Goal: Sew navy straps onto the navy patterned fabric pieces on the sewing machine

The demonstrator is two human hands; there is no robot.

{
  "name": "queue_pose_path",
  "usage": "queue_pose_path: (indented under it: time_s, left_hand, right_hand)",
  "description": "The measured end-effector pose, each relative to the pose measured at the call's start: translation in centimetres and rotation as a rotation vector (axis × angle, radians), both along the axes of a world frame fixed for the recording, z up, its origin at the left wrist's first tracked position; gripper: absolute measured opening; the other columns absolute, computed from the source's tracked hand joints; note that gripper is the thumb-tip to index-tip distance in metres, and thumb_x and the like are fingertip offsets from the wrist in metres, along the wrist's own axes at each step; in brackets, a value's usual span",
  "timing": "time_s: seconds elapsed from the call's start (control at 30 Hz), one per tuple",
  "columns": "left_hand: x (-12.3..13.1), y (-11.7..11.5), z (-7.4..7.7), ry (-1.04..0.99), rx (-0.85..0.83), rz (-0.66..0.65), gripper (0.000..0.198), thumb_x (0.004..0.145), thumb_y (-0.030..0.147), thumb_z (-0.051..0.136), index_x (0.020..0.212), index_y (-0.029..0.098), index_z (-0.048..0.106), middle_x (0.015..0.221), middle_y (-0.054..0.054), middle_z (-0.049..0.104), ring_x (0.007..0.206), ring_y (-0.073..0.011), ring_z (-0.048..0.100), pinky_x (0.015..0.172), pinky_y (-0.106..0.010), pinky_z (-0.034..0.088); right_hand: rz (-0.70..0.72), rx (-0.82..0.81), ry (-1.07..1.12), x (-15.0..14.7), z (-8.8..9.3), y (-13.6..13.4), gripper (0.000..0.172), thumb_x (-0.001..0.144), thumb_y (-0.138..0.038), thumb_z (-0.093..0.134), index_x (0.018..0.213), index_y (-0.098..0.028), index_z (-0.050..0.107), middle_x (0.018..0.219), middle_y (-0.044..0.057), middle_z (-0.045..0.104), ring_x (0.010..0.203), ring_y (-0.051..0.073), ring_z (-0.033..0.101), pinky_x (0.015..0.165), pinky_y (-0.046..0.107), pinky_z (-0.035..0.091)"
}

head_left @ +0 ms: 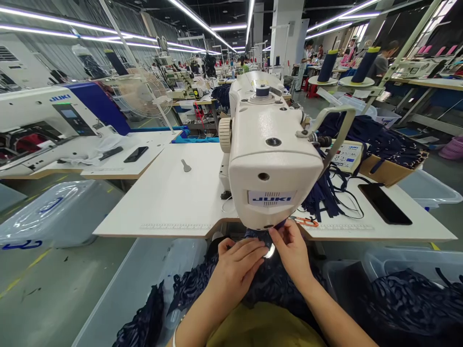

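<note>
A white JUKI sewing machine (277,166) stands in front of me, its head over the front edge of the table. Just below the head, my left hand (237,267) is closed on a piece of navy fabric (256,234), fingers bent over its top. On the other side of the bright work light, my right hand (292,253) pinches the fabric between thumb and fingers. The needle area is hidden by the machine head and my hands. More patterned navy fabric (269,284) hangs beneath my hands and across my lap.
On the white table (162,193) lie a small grey metal piece (185,166), orange-handled snips (306,221), a black phone (385,203) and navy straps (321,196). A cardboard box (385,169) stands right. Plastic bins (144,284) with navy fabric flank my lap.
</note>
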State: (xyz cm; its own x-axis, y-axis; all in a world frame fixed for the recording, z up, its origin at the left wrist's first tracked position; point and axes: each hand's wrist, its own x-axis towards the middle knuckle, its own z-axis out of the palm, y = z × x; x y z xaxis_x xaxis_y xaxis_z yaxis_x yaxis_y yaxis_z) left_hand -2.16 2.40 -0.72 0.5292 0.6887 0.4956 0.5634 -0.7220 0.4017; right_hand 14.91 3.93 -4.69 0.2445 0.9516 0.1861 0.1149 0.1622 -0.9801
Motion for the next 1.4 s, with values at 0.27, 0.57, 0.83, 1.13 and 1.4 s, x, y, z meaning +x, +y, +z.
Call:
queue_pose_path:
  time_s: [0.27,0.57,0.83,1.13,1.4]
  left_hand:
    - [-0.3,0.4,0.2,0.002,-0.011,-0.01,0.02,0.096,0.019,0.049,0.109,0.026,0.064,0.112,0.0,0.07,0.104,-0.0158,0.064,0.081,-0.033,0.036]
    - [-0.3,0.6,0.5,0.067,0.077,-0.038,0.023,0.1,0.022,0.043,0.11,0.025,0.063,0.111,-0.001,0.071,0.1,-0.014,0.065,0.083,-0.033,0.033]
    - [-0.5,0.8,1.8,0.217,0.07,-0.107,0.026,0.102,0.023,0.038,0.118,0.025,0.059,0.116,0.0,0.068,0.112,-0.0134,0.059,0.092,-0.033,0.028]
    - [-0.8,1.0,1.2,0.275,0.109,-0.149,0.028,0.102,0.02,0.037,0.124,0.022,0.053,0.122,-0.002,0.065,0.117,-0.0129,0.056,0.097,-0.031,0.03]
    - [0.1,0.4,1.7,0.278,0.117,-0.073,0.024,0.1,0.018,0.041,0.118,0.022,0.056,0.113,-0.001,0.068,0.112,-0.0138,0.059,0.095,-0.032,0.032]
  right_hand:
    - [0.123,-0.091,0.101,0.2,0.1,0.0,0.021,0.087,-0.041,0.057,0.094,-0.022,0.053,0.073,-0.004,0.046,0.063,0.013,0.044,0.06,0.023,0.041]
    - [0.067,-0.091,0.096,-0.6,0.1,-0.2,0.017,0.09,-0.039,0.052,0.094,-0.023,0.049,0.076,-0.004,0.043,0.069,0.014,0.043,0.066,0.024,0.039]
    - [0.084,-0.132,0.093,-0.6,0.5,-0.4,0.015,0.091,-0.038,0.05,0.093,-0.023,0.048,0.075,-0.005,0.039,0.067,0.013,0.04,0.066,0.025,0.039]
    - [0.059,-0.142,0.093,-0.7,0.5,-0.4,0.014,0.09,-0.036,0.051,0.09,-0.023,0.047,0.075,-0.004,0.041,0.066,0.013,0.041,0.062,0.025,0.038]
    - [0.155,-0.122,0.026,0.7,0.9,0.7,0.016,0.088,-0.038,0.053,0.092,-0.022,0.052,0.072,-0.003,0.045,0.066,0.015,0.044,0.064,0.025,0.041]
